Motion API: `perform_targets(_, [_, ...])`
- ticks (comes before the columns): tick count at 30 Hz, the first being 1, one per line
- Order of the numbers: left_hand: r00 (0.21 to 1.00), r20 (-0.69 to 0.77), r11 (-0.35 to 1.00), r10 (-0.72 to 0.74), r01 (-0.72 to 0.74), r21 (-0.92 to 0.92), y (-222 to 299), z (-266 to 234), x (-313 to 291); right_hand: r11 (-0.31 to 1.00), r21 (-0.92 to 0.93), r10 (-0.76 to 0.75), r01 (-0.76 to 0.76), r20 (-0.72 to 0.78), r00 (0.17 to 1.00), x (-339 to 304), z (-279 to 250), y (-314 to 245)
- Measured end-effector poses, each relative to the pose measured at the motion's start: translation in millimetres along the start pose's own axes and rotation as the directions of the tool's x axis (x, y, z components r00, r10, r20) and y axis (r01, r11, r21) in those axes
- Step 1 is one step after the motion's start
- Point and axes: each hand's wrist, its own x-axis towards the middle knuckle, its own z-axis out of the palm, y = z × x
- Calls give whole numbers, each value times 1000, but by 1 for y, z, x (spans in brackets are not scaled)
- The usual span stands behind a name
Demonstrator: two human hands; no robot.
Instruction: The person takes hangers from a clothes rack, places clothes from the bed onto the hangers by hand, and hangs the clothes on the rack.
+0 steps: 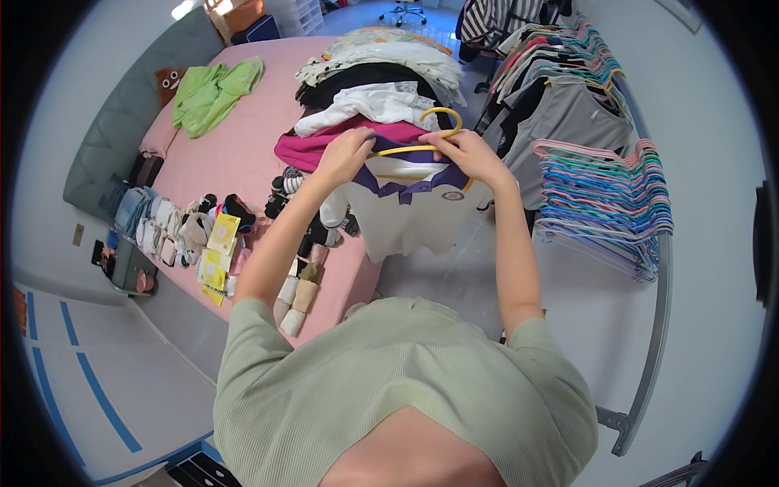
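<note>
A white polo shirt [410, 221] with a dark purple collar hangs in front of me, between the bed and the clothes rail. The yellow hanger [406, 149] lies partly inside its neck, with the hook standing up to the right. My left hand [347, 156] is closed on the shirt at the left side of the collar. My right hand [472, 156] pinches the hanger just below its hook, against the right side of the collar. The fingertips of both hands are partly hidden by cloth and hanger.
At left stands a pink-sheeted bed [280, 77] with a clothes pile [365, 105], a green hoodie [213, 97] and rows of rolled socks [302, 294]. To the right, a grey rail [661, 325] carries hung garments [560, 114] and many bare hangers [604, 203].
</note>
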Motion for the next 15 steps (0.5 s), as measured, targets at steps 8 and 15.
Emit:
perform_targets(8, [959, -267, 970, 95, -149, -191, -17, 16, 7, 921, -385, 133, -51, 188, 973, 25, 1, 6])
perform_targets(15, [940, -76, 938, 333, -322, 130, -38, -8, 15, 998, 64, 5, -9, 61, 998, 33, -8, 21])
